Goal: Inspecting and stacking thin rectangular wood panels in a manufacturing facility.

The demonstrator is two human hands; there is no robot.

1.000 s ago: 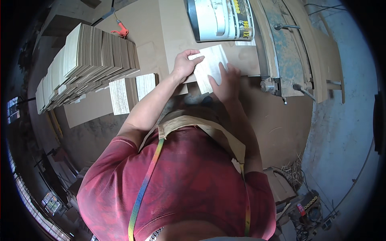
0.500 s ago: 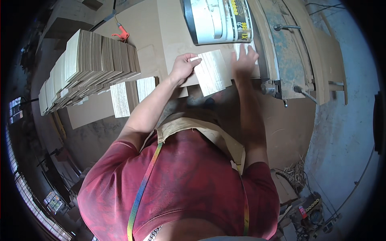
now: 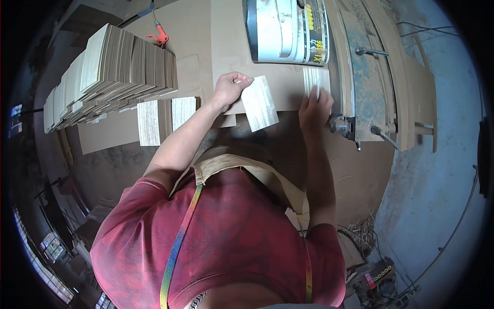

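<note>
My left hand [image 3: 231, 92] pinches a thin, pale wooden board [image 3: 260, 104] by its upper left corner, thumb on top. The board is tilted and overhangs the near edge of the cardboard sheet [image 3: 234, 46]. Off to the right, my right hand [image 3: 315, 109] has its fingers bent round the near end of some pale, striped wooden strips [image 3: 315, 78]. A sliver of pale wood shows between those fingers; how many pieces they grip is hidden. The strips lie just on the near side of a large white and black plastic jug [image 3: 280, 36].
Tall stacked rows of thin wooden boards [image 3: 128, 62] stand at the left, with two smaller board stacks [image 3: 149, 122] nearer me. Behind them lies a red air blow gun [image 3: 160, 35]. A worn metal machine with clamp handles [image 3: 368, 77] borders the right side, beside a bluish wall [image 3: 437, 180].
My right hand has drawn back toward me, uncovering more of the striped strips. The board in my left hand has shifted slightly left and toward me. The whole view has shifted a little.
</note>
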